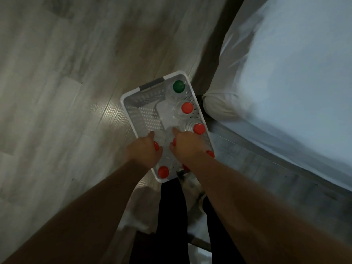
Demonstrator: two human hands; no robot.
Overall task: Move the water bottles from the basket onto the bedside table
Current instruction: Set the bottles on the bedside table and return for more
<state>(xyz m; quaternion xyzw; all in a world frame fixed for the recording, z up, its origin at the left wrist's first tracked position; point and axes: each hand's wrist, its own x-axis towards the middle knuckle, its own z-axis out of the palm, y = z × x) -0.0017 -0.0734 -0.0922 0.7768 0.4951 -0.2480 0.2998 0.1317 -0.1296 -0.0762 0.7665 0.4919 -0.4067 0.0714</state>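
Observation:
A white perforated basket (133, 109) stands on the wood floor beside the bed. Inside it stand several clear water bottles seen from above, most with red caps (187, 107) and one with a green cap (179, 86) at the far end. My left hand (145, 149) reaches into the near part of the basket and closes around a red-capped bottle (156, 146). My right hand (183, 146) closes around another red-capped bottle (173, 141) next to it. The bedside table is not in view.
A bed with a pale sheet (285, 82) and dark frame (215, 54) fills the right side. My legs in dark trousers (171, 216) stand just behind the basket. Wood floor (57, 92) stretches to the left.

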